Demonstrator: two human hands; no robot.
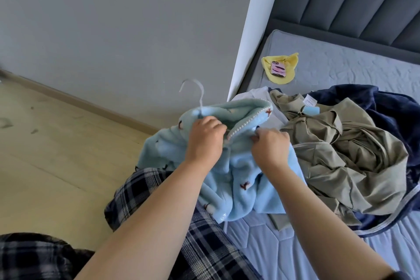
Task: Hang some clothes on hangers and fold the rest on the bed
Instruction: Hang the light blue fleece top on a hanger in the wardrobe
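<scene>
Fleece (236, 179): pale blue plush with white zip teeth, held at the bed (341, 70) edge, collar up.
Hanger (198, 88): thin white hook rising from the collar, open leftward.
Left hand (204, 141): knuckles up, fingers curled on the collar.
Right hand (270, 148): pinches the front edge by the zip.
Pile (341, 154): crumpled olive cloth lying on the bed.
</scene>
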